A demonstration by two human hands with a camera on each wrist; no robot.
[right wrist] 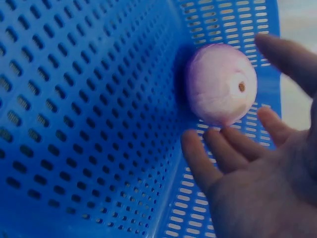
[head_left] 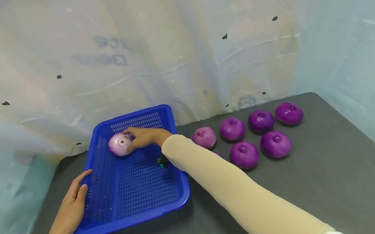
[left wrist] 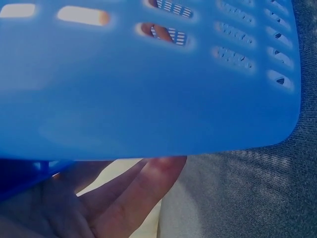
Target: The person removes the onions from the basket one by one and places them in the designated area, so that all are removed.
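The left hand [head_left: 73, 206] is resting with straight fingers against the left wall of the blue perforated basket [head_left: 138, 203], steadying it. Inside, at the far left corner, the pale pink onion [head_left: 120, 144] is lying on its side; the right hand [head_left: 143, 136] is touching it with relaxed, spread fingers, not clasping it. The onion is appearing light, firm and smooth-skinned, so probably slippery; cupping it around its widest part would seem safest. Six purple onions [head_left: 244, 154] are lying on the grey table [head_left: 351, 171]. Faint writing on the backdrop sheet [head_left: 112, 55] is proving unreadable
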